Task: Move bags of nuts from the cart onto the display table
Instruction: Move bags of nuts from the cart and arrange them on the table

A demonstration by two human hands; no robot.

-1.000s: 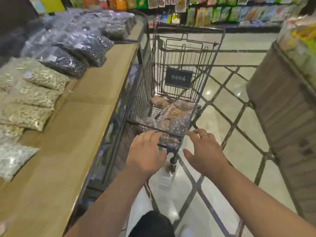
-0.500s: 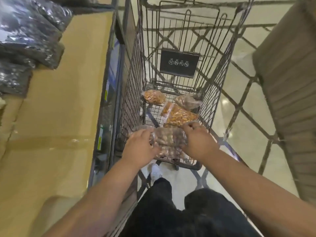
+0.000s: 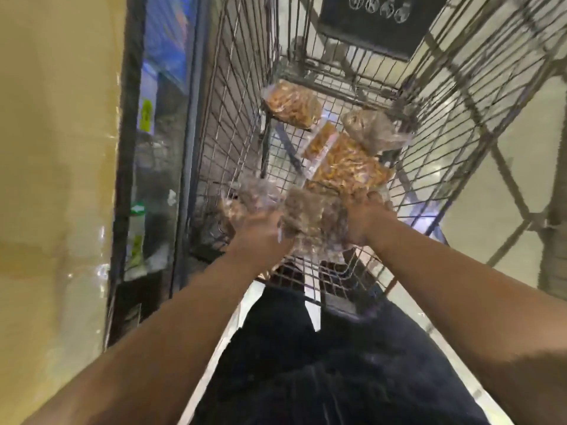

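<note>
I look straight down into a wire shopping cart [image 3: 233, 124]. My left hand [image 3: 260, 231] and my right hand [image 3: 365, 219] grip the two ends of a clear bag of brown nuts [image 3: 313, 222] just above the cart's near end. Another clear bag [image 3: 251, 194] sits under my left hand. Further in lie an orange-nut bag [image 3: 346, 167], a second orange bag [image 3: 291, 104] and a pale brown bag [image 3: 374, 130]. The tan display table [image 3: 55, 179] runs along the left edge.
The table's dark side panel with labels [image 3: 147, 179] stands tight against the cart's left wall. A black sign [image 3: 377, 23] hangs on the cart's far end. Tiled floor [image 3: 491, 225] shows to the right. My dark trousers [image 3: 322, 363] fill the bottom.
My hands went from the cart's near rim down into the basket and took hold of the brown nut bag. My head has leaned further over the cart, and the picture is blurred by motion.
</note>
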